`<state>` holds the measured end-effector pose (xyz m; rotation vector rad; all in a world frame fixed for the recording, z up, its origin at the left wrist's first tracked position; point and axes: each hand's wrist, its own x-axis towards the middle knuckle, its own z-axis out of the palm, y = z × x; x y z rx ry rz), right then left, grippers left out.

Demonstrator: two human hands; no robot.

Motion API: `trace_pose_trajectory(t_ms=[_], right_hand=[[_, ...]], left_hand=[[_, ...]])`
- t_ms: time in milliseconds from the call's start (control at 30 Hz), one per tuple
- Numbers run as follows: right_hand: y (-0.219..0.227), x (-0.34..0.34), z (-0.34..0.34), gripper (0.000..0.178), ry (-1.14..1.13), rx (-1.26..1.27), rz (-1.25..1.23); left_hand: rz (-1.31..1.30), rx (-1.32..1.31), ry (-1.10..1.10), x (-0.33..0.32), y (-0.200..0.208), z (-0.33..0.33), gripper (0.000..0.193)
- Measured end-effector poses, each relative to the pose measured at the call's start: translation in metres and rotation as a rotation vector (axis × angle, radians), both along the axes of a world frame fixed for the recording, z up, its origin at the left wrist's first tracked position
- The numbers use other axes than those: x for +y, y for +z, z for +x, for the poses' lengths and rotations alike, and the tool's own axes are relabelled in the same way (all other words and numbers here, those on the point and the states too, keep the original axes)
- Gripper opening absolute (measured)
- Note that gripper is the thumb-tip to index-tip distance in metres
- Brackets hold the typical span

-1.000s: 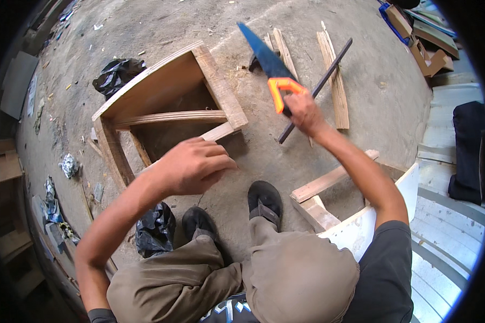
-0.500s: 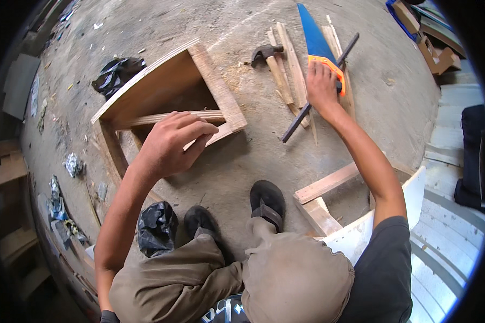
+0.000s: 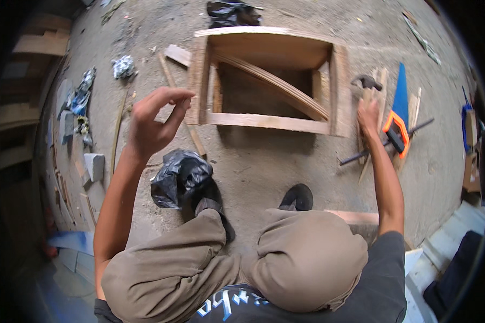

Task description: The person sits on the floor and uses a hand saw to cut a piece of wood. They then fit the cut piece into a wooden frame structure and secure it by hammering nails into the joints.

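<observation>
My right hand (image 3: pixel 368 116) is closed around the wooden handle of a claw hammer (image 3: pixel 367 82), its dark head pointing away from me on the floor. Just right of it lies a handsaw (image 3: pixel 400 107) with a blue blade and orange handle, across a dark bar (image 3: pixel 423 125). My left hand (image 3: pixel 157 119) is raised left of a wooden box frame (image 3: pixel 267 122), fingers curled and thumb close to the forefinger. Whatever it may pinch is too small to make out. Inside the frame, a plywood strip (image 3: pixel 275 86) slants from upper left to lower right.
Thin wood strips (image 3: pixel 382 97) lie beneath the hammer and saw. A black plastic bag (image 3: pixel 180 177) sits by my left foot, another (image 3: pixel 233 14) beyond the frame. Crumpled foil (image 3: pixel 123 67) and a grey block (image 3: pixel 94 167) lie left. A second wooden piece (image 3: pixel 355 217) is near my right knee.
The view has swung left. My right hand has let go of the saw and taken hold of the hammer. My left hand has moved from over the box frame to its left side.
</observation>
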<state>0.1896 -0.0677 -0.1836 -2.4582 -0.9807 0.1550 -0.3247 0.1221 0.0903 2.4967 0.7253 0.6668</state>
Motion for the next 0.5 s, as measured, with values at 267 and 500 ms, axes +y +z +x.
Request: trace_pose_trajectory(t_ms=[267, 500], right_hand=[[0.110, -0.073, -0.068, 0.031, 0.363, 0.188, -0.173], [0.127, -0.125, -0.166, 0.031, 0.532, 0.274, -0.256]], left_hand=[[-0.908, -0.264, 0.536, 0.085, -0.107, -0.065, 0.026], [-0.435, 0.208, 0.019, 0.070, -0.186, -0.058, 0.046]])
